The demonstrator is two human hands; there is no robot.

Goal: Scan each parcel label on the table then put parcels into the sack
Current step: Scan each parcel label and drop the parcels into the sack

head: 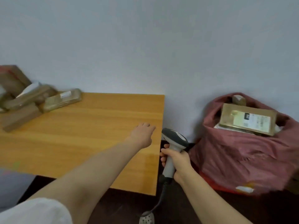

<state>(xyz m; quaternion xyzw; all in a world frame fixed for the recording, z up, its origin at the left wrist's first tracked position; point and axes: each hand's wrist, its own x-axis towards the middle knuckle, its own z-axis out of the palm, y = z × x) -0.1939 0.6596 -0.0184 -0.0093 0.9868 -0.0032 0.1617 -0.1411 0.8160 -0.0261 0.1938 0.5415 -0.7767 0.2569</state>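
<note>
head view | left hand spread over table | right hand gripped scanner | parcels piled far left | sack held a labelled parcel

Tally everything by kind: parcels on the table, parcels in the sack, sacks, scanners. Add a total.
Parcels piled on the table: at least 4, blurred
Sacked parcels: 2 visible
Sack: 1
Scanner: 1, in the right hand
Total: at least 8

Brown parcels lie on the orange wood-grain table; the sack is dull red, the scanner grey.
</note>
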